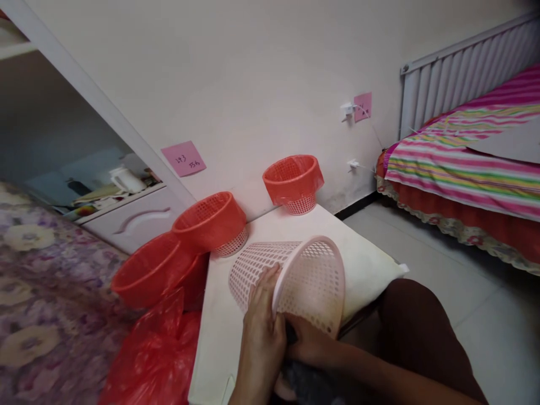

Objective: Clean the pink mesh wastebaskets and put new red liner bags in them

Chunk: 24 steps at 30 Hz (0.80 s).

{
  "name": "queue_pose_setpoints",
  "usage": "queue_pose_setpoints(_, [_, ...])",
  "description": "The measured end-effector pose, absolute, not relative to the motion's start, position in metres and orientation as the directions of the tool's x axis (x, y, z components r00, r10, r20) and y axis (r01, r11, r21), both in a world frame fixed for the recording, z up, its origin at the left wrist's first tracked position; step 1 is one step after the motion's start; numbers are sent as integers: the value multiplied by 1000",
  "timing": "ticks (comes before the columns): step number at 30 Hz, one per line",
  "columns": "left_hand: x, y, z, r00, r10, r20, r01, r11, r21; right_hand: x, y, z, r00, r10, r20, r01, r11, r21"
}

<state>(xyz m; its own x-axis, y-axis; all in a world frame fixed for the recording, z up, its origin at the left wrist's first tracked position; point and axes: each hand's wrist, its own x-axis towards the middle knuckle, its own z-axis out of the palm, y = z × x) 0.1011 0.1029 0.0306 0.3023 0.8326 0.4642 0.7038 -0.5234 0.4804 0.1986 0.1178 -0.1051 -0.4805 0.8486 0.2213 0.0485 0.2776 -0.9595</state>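
A pale pink mesh basket (295,275) lies on its side on the white table (367,253), mouth toward me. My left hand (261,320) grips its rim and side from the left. My right hand (310,340) sits under the rim at the basket's lower edge, partly hidden by the basket and my left hand. Some dark cloth (307,385) shows just below both hands. Whether my right hand grips the basket or the cloth I cannot tell.
Three baskets lined with red bags stand around: one upright at the table's far edge (294,181), one tilted (211,220), one lower left (147,270). Loose red plastic bags (152,354) lie at left. A striped bed (464,163) and radiator (459,73) are at right.
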Motion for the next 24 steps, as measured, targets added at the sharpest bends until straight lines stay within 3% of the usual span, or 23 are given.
queue_pose_setpoints(2, [103,102,29,312,828,466,705,-531,471,215,122,-119,-465,870,165,245,306,-920])
queue_pose_setpoints(5, [108,101,27,318,824,469,710,-535,458,255,142,-124,-424,894,145,538,377,-754])
queue_pose_setpoints(9, [113,107,32,320,828,460,707,-532,467,306,173,-98,-277,930,242,716,368,-594])
queue_pose_setpoints(12, [117,111,35,318,831,456,704,-529,473,320,176,-95,-209,913,351,852,346,-393])
queue_pose_setpoints(14, [119,112,37,320,835,447,704,-526,478,312,165,-111,-220,922,318,881,328,-340])
queue_pose_setpoints(17, [121,114,38,326,835,443,700,-528,482,278,137,-135,-290,945,151,746,322,-583])
queue_pose_setpoints(18, [122,115,38,323,835,446,699,-528,482,264,127,-138,-337,935,113,629,313,-711])
queue_pose_setpoints(20, [123,116,39,314,835,451,701,-525,483,239,112,-134,-474,877,80,230,211,-950])
queue_pose_setpoints(22, [123,117,39,308,839,448,702,-519,488,224,104,-121,-560,824,80,-158,-11,-987])
queue_pose_setpoints(24, [122,117,38,305,841,447,697,-517,497,222,103,-112,-584,806,91,-275,-91,-957])
